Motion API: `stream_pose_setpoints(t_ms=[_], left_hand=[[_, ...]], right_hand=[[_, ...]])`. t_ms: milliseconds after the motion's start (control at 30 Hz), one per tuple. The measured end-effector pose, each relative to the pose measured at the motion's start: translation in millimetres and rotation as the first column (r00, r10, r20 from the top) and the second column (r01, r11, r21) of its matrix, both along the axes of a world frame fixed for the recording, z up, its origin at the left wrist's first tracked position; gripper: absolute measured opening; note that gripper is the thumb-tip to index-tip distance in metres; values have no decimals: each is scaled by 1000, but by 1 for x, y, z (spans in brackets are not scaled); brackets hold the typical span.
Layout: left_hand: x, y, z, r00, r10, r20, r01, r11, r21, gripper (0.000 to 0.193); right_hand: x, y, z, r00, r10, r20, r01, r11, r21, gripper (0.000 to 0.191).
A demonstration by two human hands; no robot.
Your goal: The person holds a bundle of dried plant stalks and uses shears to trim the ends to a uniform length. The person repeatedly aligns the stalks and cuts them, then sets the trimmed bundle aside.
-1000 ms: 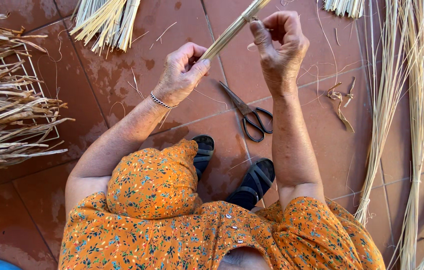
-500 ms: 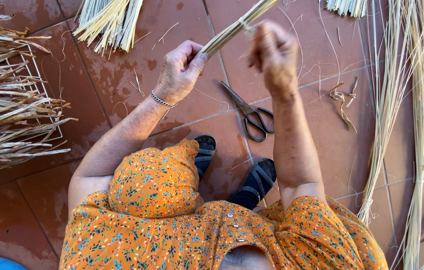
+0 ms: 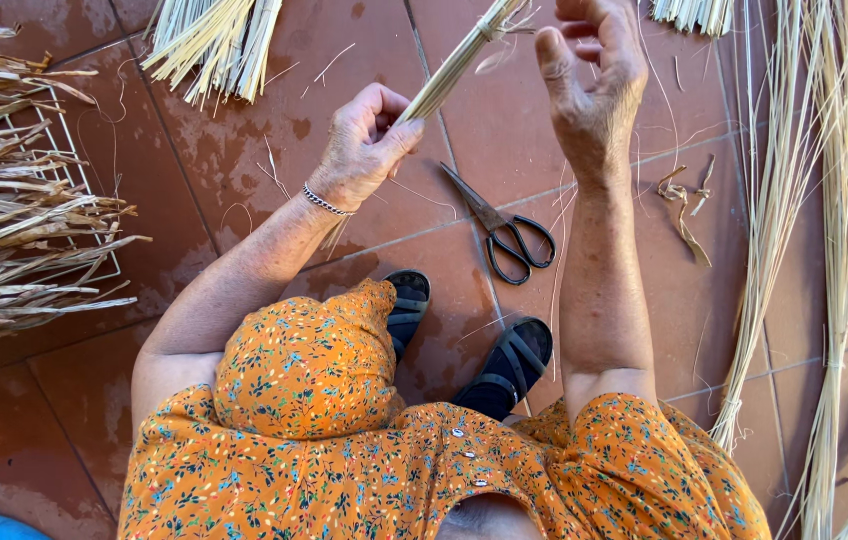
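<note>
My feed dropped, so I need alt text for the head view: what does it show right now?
Seen from above, the left hand grips a thin bundle of pale straw while the right hand is raised open beside it, over a red tiled floor. Black scissors lie on the tiles below the hands, with long straw stalks at right and dried leaves at left.

Orange floral dress (image 3: 344,470), black sandals (image 3: 504,365), black scissors (image 3: 504,235), pale yellow straw bundle (image 3: 459,65), terracotta tiles (image 3: 244,180).
</note>
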State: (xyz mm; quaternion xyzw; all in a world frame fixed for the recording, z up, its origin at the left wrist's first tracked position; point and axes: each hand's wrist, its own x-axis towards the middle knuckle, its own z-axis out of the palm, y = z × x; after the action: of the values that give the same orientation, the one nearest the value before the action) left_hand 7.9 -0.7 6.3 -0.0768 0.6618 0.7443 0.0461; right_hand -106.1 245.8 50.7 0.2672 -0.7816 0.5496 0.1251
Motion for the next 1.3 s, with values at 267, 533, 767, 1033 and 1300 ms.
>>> stream_pose_setpoints(t_ms=[267, 533, 767, 1033, 1300], left_hand=[[9, 2, 13, 978, -170, 120, 135, 957, 255, 17], [4, -3, 21, 984, -78, 162, 32, 962, 271, 18], [5, -4, 25, 980, -111, 166, 78, 979, 189, 24], [3, -4, 5, 998, -30, 61, 22, 993, 120, 16], [5, 2, -5, 1000, -14, 5, 14, 998, -67, 15]], right_hand=[[12, -23, -2, 990, 24, -142, 14, 966, 259, 18], [14, -26, -6, 983, 17, 184, -24, 999, 35, 11], [10, -23, -9, 993, 51, -104, -40, 993, 111, 9], [15, -22, -1, 987, 13, -162, 11, 989, 149, 11], [22, -28, 7, 938, -35, -346, 114, 971, 211, 15]])
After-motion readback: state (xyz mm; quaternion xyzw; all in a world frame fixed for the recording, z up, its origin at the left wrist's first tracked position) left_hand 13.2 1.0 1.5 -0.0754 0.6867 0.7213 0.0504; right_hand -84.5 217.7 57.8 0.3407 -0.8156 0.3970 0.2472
